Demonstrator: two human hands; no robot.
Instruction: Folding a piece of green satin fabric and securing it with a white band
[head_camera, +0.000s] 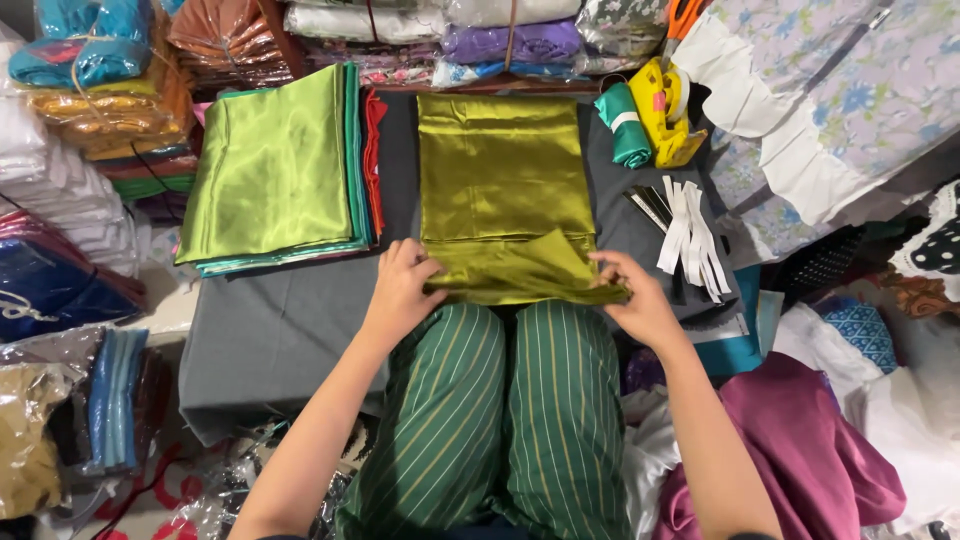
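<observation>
Grey cloth (290, 330): the work surface spread before your knees, carrying everything below. Bundles of folded fabric (120, 90) ring its far and left edges.

Lime-green satin stack (270, 165): folded pieces piled at the left, with teal and red edges showing along its right side.

Olive satin piece (505, 190): lies flat at the centre of the grey cloth, just right of the lime stack. Its near edge is folded up and back over itself, forming a creased band between your two hands.

Left hand (400, 290): fingers curled shut on the left end of the folded band, thumb on top.

Right hand (635, 295): fingers pinched closed on the right corner of the same band.

White strips (690, 240): a loose bunch lying just right of the olive piece.

Yellow tool (665, 110) and teal roll (625, 125): side by side, touching, at the far right corner.
</observation>
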